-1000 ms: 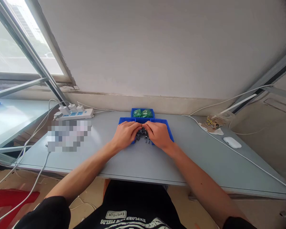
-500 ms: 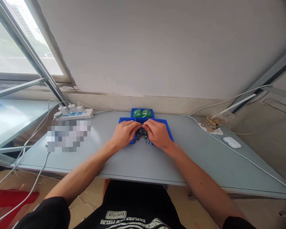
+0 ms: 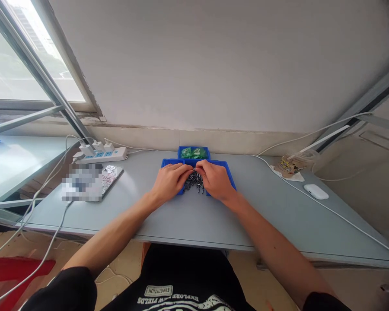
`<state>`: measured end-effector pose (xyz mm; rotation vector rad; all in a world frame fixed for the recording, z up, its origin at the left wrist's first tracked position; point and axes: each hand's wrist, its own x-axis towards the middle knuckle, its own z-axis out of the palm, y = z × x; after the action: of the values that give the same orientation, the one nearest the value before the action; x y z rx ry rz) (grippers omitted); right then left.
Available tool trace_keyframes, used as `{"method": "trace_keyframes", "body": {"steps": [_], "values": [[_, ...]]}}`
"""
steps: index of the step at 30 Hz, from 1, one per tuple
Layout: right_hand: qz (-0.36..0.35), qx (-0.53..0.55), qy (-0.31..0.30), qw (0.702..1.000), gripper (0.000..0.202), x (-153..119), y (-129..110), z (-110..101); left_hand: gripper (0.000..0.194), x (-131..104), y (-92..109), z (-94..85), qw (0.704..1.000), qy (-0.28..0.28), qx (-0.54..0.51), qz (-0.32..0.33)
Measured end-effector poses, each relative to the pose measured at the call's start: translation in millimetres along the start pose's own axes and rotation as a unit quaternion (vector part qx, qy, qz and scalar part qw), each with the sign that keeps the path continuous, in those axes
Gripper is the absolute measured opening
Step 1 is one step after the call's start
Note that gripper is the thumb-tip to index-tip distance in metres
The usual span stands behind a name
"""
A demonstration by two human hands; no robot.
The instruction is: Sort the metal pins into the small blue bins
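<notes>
My left hand [image 3: 170, 182] and my right hand [image 3: 215, 180] meet fingertip to fingertip above a pile of small dark metal pins or screws [image 3: 194, 180] on the table. Both are closed in a pinch. Between the fingertips shows a bit of a small metal piece, too small to name surely. Around the pile, blue plastic trays [image 3: 229, 175] stand partly hidden behind my hands. A further blue bin [image 3: 180, 152] behind them holds green plastic packets [image 3: 196, 153].
On the left of the grey table [image 3: 188, 224] lie a power strip [image 3: 106, 155] with plugs and a phone [image 3: 112, 179], partly blurred out. To the right are a plastic cup [image 3: 290, 164] on a tissue, a white earbud case [image 3: 316, 191] and a white cable [image 3: 330, 210].
My right hand's fingers have shifted slightly at the pinch, and a little more of the pile shows below. My left hand has stayed almost in place.
</notes>
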<state>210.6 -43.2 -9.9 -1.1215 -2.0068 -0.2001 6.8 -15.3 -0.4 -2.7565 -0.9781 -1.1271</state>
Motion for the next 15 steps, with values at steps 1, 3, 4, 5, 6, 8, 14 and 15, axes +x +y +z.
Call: {"method": "trace_keyframes", "body": {"steps": [1,3,4,5,6,8,14,15], "values": [[-0.001,-0.004,0.011,1.0,0.026,0.4,1.2,-1.0,0.031,0.1,0.7,-0.3,1.0,0.001,-0.004,0.001],[0.005,-0.008,0.04,0.999,0.029,1.2,3.4,-4.1,0.029,0.4,1.5,-0.7,1.0,0.005,-0.009,0.001],[0.012,-0.011,0.056,0.998,0.03,1.6,4.7,-6.0,0.029,0.5,1.6,-0.9,1.0,0.005,-0.011,0.002],[0.021,-0.015,0.075,0.997,0.03,2.0,6.3,-8.2,0.028,0.5,1.4,-0.9,1.0,0.005,-0.012,0.002],[0.031,-0.02,0.097,0.995,0.031,2.4,8.2,-10.4,0.028,0.6,1.2,-0.8,1.0,0.001,-0.014,0.003],[0.056,-0.038,0.149,0.986,0.03,3.4,13.6,-14.9,0.028,0.5,0.6,0.1,1.0,-0.01,-0.014,0.009],[0.089,-0.087,0.229,0.965,0.03,6.1,32.2,-22.6,0.028,1.0,4.6,5.7,0.995,-0.047,0.065,0.065],[0.086,-0.092,0.225,0.966,0.03,6.4,33.4,-22.5,0.028,0.9,5.9,6.9,0.993,-0.05,0.074,0.072]]}}
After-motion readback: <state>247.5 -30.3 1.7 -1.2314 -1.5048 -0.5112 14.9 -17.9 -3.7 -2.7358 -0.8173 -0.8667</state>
